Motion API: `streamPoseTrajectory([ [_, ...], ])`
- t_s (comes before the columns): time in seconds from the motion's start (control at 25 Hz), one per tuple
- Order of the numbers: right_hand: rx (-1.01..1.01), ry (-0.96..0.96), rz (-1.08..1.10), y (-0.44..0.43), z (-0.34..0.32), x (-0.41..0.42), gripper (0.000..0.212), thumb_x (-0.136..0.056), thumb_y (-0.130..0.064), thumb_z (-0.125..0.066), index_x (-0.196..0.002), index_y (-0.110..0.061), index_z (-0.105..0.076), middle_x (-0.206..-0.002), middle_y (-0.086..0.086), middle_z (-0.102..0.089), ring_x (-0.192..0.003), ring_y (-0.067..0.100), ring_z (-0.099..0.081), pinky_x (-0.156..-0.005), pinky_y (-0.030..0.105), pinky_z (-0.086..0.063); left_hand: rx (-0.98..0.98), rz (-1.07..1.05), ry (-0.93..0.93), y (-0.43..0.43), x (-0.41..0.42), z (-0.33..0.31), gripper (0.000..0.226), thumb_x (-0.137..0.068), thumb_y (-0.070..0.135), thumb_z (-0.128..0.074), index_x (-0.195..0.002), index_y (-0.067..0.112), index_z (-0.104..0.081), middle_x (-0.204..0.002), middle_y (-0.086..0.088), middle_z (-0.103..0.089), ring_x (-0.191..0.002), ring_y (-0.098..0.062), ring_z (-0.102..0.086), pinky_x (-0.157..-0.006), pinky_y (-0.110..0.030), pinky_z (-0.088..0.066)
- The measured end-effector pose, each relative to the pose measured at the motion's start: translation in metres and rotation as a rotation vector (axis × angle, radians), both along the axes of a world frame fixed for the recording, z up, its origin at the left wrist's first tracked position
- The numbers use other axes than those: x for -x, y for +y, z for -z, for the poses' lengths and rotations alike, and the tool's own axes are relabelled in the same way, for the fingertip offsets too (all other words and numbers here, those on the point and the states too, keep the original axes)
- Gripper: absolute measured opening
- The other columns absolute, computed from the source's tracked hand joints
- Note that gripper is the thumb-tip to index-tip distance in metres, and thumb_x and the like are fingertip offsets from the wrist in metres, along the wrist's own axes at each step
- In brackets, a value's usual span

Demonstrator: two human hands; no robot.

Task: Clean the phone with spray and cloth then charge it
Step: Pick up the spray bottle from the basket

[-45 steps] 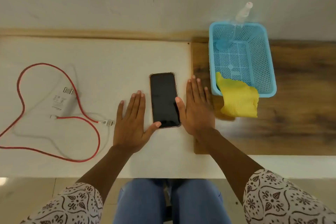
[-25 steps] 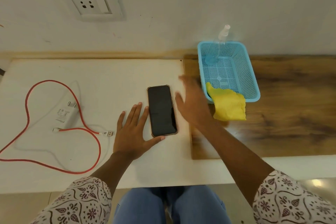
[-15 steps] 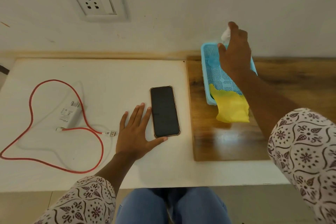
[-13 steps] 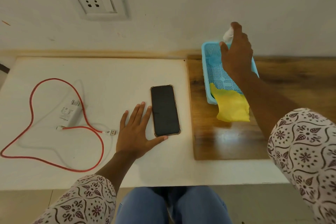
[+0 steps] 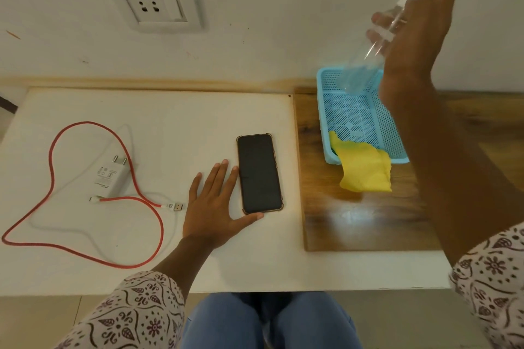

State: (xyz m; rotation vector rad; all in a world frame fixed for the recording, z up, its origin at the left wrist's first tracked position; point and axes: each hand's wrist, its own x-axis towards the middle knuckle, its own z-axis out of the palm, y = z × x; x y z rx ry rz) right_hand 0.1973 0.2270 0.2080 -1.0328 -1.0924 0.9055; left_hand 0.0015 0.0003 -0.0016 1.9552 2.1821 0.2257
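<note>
A black phone (image 5: 259, 173) lies face up on the white table (image 5: 158, 122). My left hand (image 5: 214, 207) rests flat beside its left edge, fingers spread, thumb touching its bottom corner. My right hand (image 5: 416, 28) is raised at the upper right and grips a clear spray bottle (image 5: 368, 59) with a white nozzle, held tilted above the blue basket (image 5: 365, 119). A yellow cloth (image 5: 365, 170) hangs over the basket's near rim onto the wooden board (image 5: 354, 221). A white charger plug (image 5: 110, 176) and red cable (image 5: 136, 198) lie at the left.
A wall socket (image 5: 150, 3) with a switch sits on the wall above the table's left half. The cable's USB end (image 5: 175, 206) lies just left of my left hand. The table's front edge runs across near my knees.
My right hand left the phone's right side, reached to the basket, took the spray bottle and lifted it clear. My left hand stayed beside the phone.
</note>
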Motion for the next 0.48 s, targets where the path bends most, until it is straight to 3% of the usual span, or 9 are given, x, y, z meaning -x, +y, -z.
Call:
streamPoseTrajectory([
  [0.04, 0.076, 0.028, -0.059, -0.007, -0.002, 0.007, 0.037, -0.083, -0.008, -0.034, -0.112, -0.024, -0.051, -0.09, 0.009, -0.055, -0.071, 0.02, -0.06, -0.062, 0.03, -0.054, -0.003, -0.001, -0.003, 0.0, 0.0, 0.0, 0.1, -0.074, 0.087, -0.019, -0.151, 0.023, -0.014, -0.16, -0.001, -0.008, -0.146, -0.018, -0.002, -0.118, -0.047, -0.001],
  [0.12, 0.191, -0.191, -0.229, -0.024, 0.006, 0.019, 0.037, -0.086, -0.006, -0.031, -0.109, -0.023, -0.054, -0.08, 0.007, -0.052, -0.06, 0.016, -0.056, -0.051, 0.028, -0.051, -0.004, -0.006, -0.004, 0.0, 0.0, 0.001, 0.1, -0.074, 0.087, -0.02, -0.151, 0.023, -0.014, -0.16, 0.0, -0.008, -0.146, -0.017, 0.0, -0.118, -0.047, 0.0],
  [0.24, 0.001, -1.054, -0.613, -0.054, 0.047, 0.031, 0.032, -0.094, -0.012, -0.032, -0.119, -0.022, -0.048, -0.089, 0.01, -0.056, -0.065, 0.017, -0.055, -0.054, 0.028, -0.048, -0.006, -0.004, -0.001, 0.0, 0.001, 0.002, 0.1, -0.074, 0.087, -0.022, -0.151, 0.022, -0.014, -0.16, -0.001, -0.008, -0.146, -0.016, 0.001, -0.118, -0.046, 0.001],
  [0.32, -0.175, -1.473, -0.806, -0.073, 0.077, 0.033, 0.029, -0.097, -0.019, -0.032, -0.125, -0.021, -0.04, -0.093, 0.009, -0.053, -0.072, 0.024, -0.056, -0.06, 0.036, -0.048, -0.007, -0.002, -0.005, 0.0, 0.001, 0.002, 0.101, -0.074, 0.086, -0.023, -0.151, 0.022, -0.014, -0.16, -0.001, -0.008, -0.146, -0.017, 0.0, -0.118, -0.046, 0.0],
  [0.48, -0.332, -1.771, -0.929, -0.085, 0.111, 0.032, 0.03, -0.096, -0.02, -0.039, -0.125, -0.017, -0.034, -0.091, 0.014, -0.057, -0.048, 0.013, -0.033, -0.043, 0.023, -0.027, -0.009, -0.004, -0.005, -0.001, 0.0, 0.002, 0.101, -0.074, 0.087, -0.023, -0.151, 0.021, -0.016, -0.159, -0.004, -0.012, -0.146, -0.018, -0.004, -0.118, -0.047, -0.001],
])
